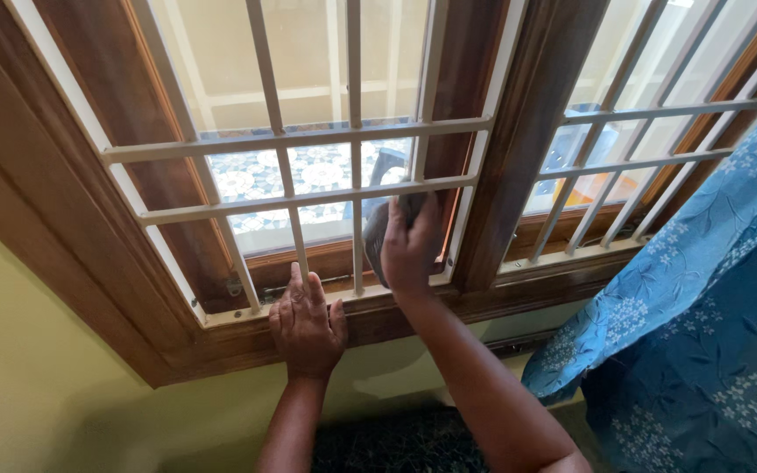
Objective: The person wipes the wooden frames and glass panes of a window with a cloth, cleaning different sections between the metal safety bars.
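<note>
My right hand (411,250) holds a grey cloth (377,235) pressed against the cream window grille (308,138), low down near the bottom right of the left window panel. My left hand (307,326) rests flat on the wooden window sill (221,337), fingers together and pointing up at the lower bar of the grille. The two hands are about a hand's width apart. The cloth is partly hidden behind my right fingers and a vertical bar.
A dark wooden frame post (527,131) splits the window into two barred panels. A blue flowered curtain (711,298) hangs at the right. A pale yellow-green wall (37,377) lies below the sill. A patterned floor shows beyond the glass.
</note>
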